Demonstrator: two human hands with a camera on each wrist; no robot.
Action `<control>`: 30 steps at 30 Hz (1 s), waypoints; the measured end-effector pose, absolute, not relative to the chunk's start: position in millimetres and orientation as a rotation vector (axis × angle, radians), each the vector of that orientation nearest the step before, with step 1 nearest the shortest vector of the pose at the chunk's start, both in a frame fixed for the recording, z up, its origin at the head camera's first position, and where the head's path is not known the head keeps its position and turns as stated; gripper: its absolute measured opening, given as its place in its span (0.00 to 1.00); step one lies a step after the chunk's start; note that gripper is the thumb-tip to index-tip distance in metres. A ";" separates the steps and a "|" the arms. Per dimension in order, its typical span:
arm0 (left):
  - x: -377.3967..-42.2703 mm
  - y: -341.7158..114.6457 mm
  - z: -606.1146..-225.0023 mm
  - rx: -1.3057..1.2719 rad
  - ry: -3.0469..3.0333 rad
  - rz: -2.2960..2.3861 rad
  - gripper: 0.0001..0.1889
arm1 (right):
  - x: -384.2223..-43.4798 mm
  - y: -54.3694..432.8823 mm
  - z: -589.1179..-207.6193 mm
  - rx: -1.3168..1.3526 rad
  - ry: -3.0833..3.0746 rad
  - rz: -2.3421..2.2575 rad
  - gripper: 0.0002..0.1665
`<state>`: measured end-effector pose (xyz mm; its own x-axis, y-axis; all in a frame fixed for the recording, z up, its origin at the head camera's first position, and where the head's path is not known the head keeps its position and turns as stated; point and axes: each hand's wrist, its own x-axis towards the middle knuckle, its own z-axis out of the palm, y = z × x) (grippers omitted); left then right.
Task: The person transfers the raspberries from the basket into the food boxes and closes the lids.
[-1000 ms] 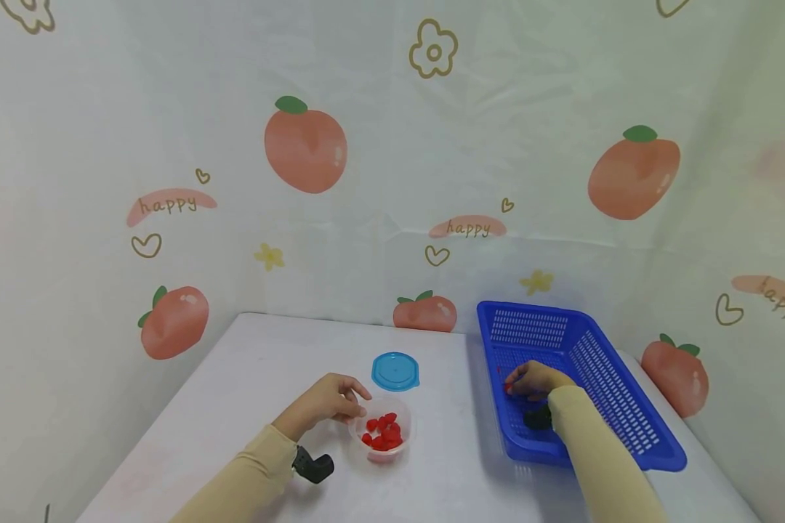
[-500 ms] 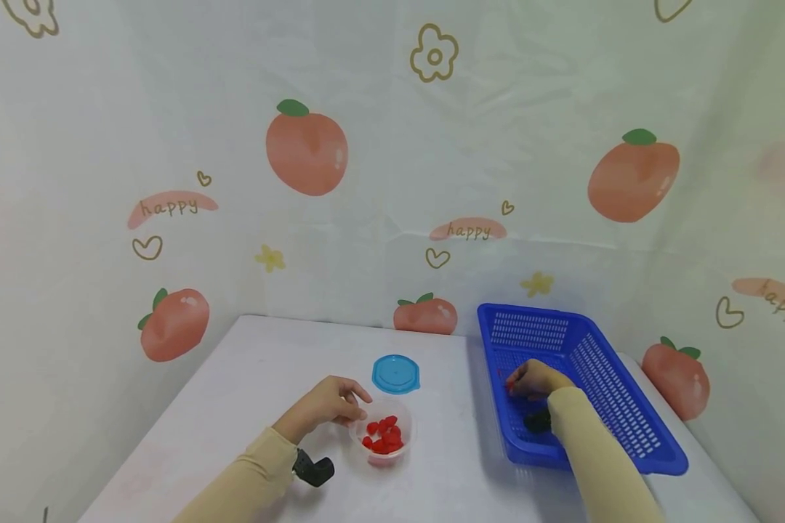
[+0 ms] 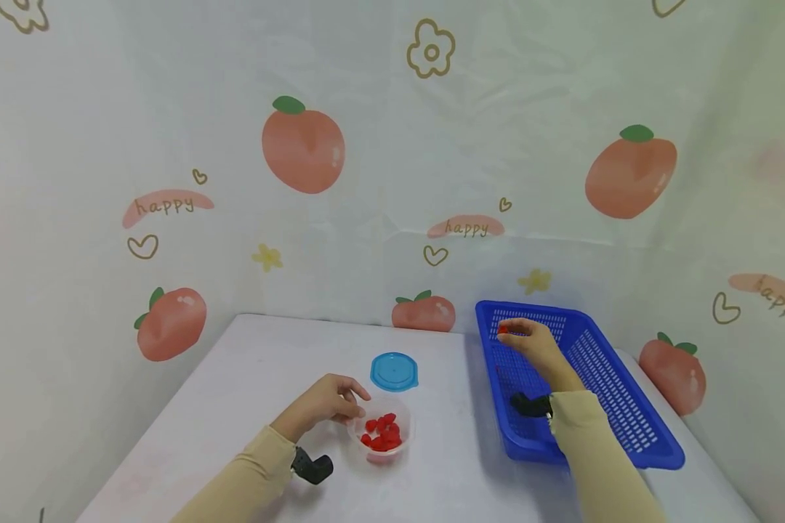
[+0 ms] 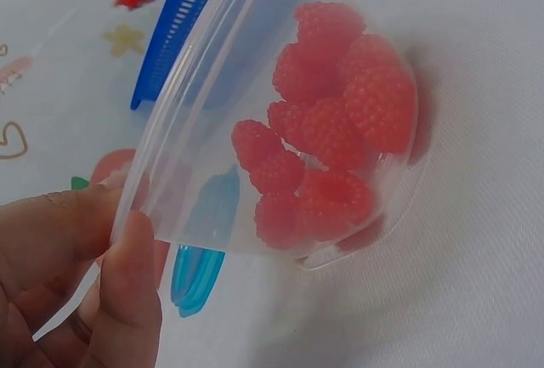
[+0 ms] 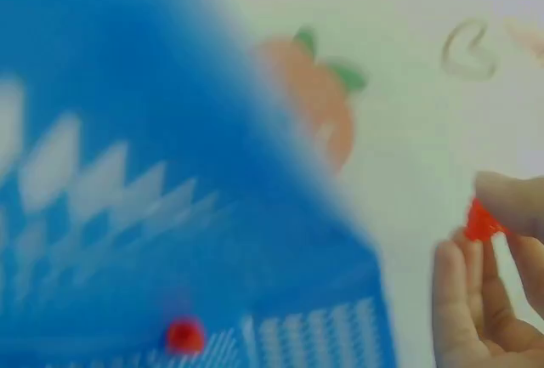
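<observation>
In the head view my left hand [image 3: 327,403] is at a clear plastic tub [image 3: 407,430]. Its thumb and finger pinch the tub's rim, as the left wrist view shows. Several red raspberries [image 4: 336,130] lie in the tub. Over the far left part of a blue perforated basket [image 3: 618,396], my right hand [image 3: 541,352] is raised. Between its thumb and fingertips it pinches one raspberry [image 5: 483,222]. Another raspberry [image 5: 185,336] lies in the basket in the right wrist view.
A blue lid [image 3: 394,371] lies on the white table [image 3: 248,378] just behind the tub. The basket's raised walls stand at the table's right side. A printed cloth backdrop [image 3: 366,167] rises behind the table.
My right hand has risen from low inside the basket and moved away from me, now carrying a raspberry. The left hand and the tub stay in place.
</observation>
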<state>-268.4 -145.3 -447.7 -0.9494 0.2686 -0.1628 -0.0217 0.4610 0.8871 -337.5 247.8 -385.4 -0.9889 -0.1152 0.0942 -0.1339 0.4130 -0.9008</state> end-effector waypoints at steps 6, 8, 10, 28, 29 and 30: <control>-268.6 -147.0 -447.2 0.248 2.396 1.516 0.12 | -310.8 218.9 -367.5 0.256 -2.418 1.793 0.26; -268.7 -147.2 -446.9 0.250 2.392 1.519 0.12 | -299.5 205.9 -364.4 0.290 -2.353 1.854 0.24; -268.6 -147.3 -446.7 0.246 2.392 1.517 0.12 | -288.8 192.9 -364.0 0.322 -2.301 1.913 0.22; -267.4 -147.5 -447.1 0.244 2.401 1.523 0.11 | -238.5 114.3 -425.6 0.488 -2.372 1.987 0.17; -267.5 -147.5 -447.1 0.245 2.400 1.525 0.11 | -237.2 112.0 -429.1 0.497 -2.386 1.993 0.18; -267.5 -147.3 -447.1 0.242 2.401 1.525 0.12 | -236.3 109.8 -433.0 0.511 -2.398 1.998 0.18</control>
<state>-267.5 -147.3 -447.1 -0.9450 0.2909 -0.1497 -0.0119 0.4269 0.9042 -236.3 109.8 -433.0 -0.9476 -0.2582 0.1880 -0.2315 0.1501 -0.9612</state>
